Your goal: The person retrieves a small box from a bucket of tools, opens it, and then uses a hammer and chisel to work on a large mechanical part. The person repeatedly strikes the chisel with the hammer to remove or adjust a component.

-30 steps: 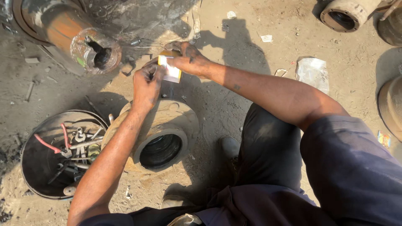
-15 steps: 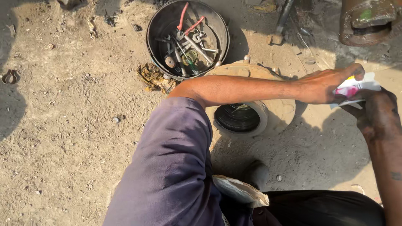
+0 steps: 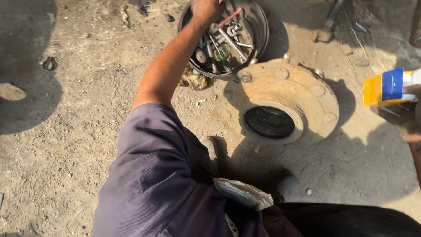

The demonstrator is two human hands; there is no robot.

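My left hand (image 3: pixel 205 8) reaches into a round black metal pan (image 3: pixel 261 30) at the top of the view. The pan holds wrenches, sockets and a red-handled tool (image 3: pixel 229 18). The hand is cut off by the frame edge, and its fingers lie right at the red handle. At the right edge, my right hand (image 3: pixel 413 126) is mostly out of view and in shadow. It holds up a small yellow and blue box (image 3: pixel 387 86). Between the two hands a rusty wheel hub (image 3: pixel 302 90) lies flat on the dirt, its dark bore facing up.
A dirty rag (image 3: pixel 193 80) lies beside the pan. A hammer-like tool (image 3: pixel 326 27) rests at the top right. A crumpled white bag (image 3: pixel 244 194) sits at my lap, near my shoe (image 3: pixel 211 147). The ground is packed sandy dirt.
My left hand has let go of the box and moved up into the tool pan. The right hand now holds the box alone. The view has shifted left.
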